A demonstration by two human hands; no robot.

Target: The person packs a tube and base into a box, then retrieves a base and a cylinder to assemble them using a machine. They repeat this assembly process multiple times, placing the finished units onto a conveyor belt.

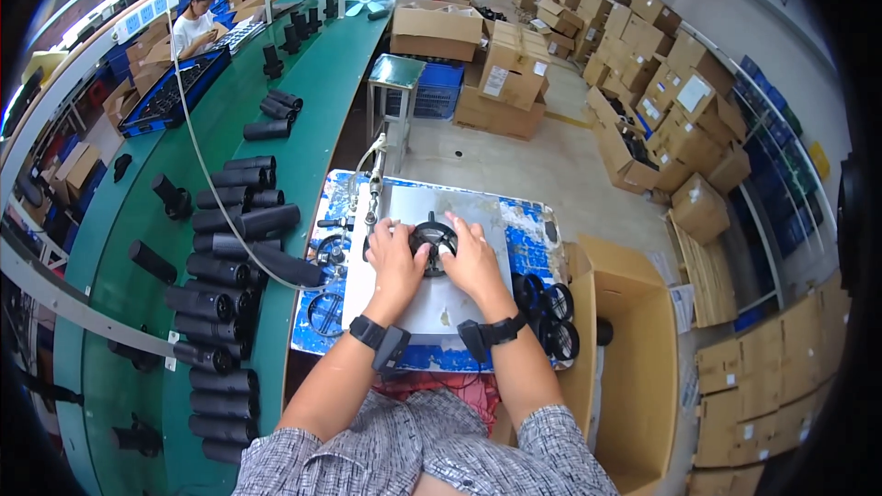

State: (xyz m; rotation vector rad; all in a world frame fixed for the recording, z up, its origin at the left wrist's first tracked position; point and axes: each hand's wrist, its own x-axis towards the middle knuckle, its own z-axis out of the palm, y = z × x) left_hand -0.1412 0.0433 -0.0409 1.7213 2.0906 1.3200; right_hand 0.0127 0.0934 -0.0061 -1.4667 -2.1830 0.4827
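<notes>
Between my two hands lies a black round plastic part (433, 237) with a ring-like rim and a short prong pointing away from me, on a flat grey metal plate (464, 298). From the left, my left hand (395, 255) grips it with bent fingers, the thumb at its near edge. My right hand (471, 259) closes on the opposite side, its thumb resting on the part. Fingers and thumbs cover some of the rim. Just beyond my left hand stands a metal clamp-like fixture (374, 188) fixed at the plate's edge.
Black rings (326, 312) lie left of the plate, and several black round parts (560, 340) sit at its right. Rows of black cylinders (220, 326) cover the green bench (280, 335). An open carton (634, 358) stands right. A white hose (197, 152) hangs over the bench; co-workers sit beyond.
</notes>
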